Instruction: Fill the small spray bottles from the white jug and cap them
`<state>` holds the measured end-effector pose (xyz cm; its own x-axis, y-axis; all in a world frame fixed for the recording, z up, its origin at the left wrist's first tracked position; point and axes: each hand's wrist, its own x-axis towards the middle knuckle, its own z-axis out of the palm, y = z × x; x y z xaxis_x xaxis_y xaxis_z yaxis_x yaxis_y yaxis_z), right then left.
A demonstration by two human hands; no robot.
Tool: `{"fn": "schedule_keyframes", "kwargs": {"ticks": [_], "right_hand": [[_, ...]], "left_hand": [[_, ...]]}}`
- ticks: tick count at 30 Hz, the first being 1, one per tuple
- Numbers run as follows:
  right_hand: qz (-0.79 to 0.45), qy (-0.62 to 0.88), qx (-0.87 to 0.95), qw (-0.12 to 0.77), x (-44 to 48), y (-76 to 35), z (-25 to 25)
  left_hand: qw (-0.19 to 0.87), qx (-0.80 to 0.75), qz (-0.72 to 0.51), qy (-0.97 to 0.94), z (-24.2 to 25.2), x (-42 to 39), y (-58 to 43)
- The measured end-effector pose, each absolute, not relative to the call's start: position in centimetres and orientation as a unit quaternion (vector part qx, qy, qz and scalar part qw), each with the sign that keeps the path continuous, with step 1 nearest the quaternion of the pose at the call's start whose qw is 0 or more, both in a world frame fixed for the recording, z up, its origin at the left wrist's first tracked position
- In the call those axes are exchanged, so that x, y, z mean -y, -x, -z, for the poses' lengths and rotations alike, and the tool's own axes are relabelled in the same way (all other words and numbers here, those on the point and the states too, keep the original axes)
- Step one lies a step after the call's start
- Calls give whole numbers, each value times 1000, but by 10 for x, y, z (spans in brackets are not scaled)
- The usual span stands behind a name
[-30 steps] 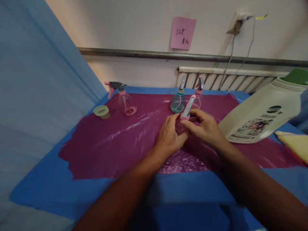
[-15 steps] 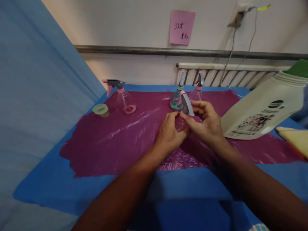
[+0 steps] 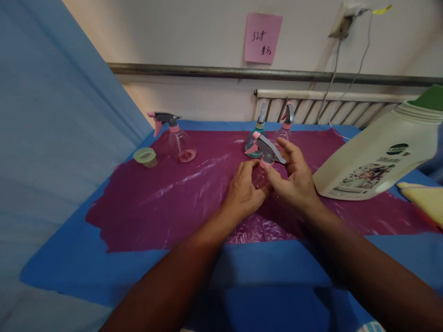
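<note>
A clear spray bottle with a pink and grey trigger head [image 3: 267,150] stands upright between my hands near the middle of the sheet. My left hand [image 3: 244,191] wraps round the bottle's clear body from the left. On the other side, my right hand [image 3: 294,177] has its thumb at the pink collar, with the fingers raised and apart behind the grey head. Just behind are a teal spray bottle [image 3: 254,146], partly covered by the held one, and another clear pink-collared bottle [image 3: 284,131].
Purple plastic sheet [image 3: 166,203] covers the blue table [image 3: 69,263]. At the left stand a pink-headed spray bottle [image 3: 182,147] and a small greenish cup [image 3: 146,157]. A large white jug [image 3: 377,157] leans at the right, near a yellow cloth [image 3: 424,198].
The spray head between my hands has turned, so its pink nozzle and trigger now point left. My right fingers have opened away from it. My left hand has hardly moved.
</note>
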<state>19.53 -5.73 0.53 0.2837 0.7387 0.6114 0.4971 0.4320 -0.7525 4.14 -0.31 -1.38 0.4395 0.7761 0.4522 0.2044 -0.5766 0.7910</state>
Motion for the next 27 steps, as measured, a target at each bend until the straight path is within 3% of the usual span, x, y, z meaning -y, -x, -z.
{"fn": "schedule_keyframes", "kwargs": {"ticks": [27], "right_hand": [[-72, 538, 595, 594, 57, -201, -6]], "left_hand": [[346, -304, -420, -782, 16, 3, -42]]}}
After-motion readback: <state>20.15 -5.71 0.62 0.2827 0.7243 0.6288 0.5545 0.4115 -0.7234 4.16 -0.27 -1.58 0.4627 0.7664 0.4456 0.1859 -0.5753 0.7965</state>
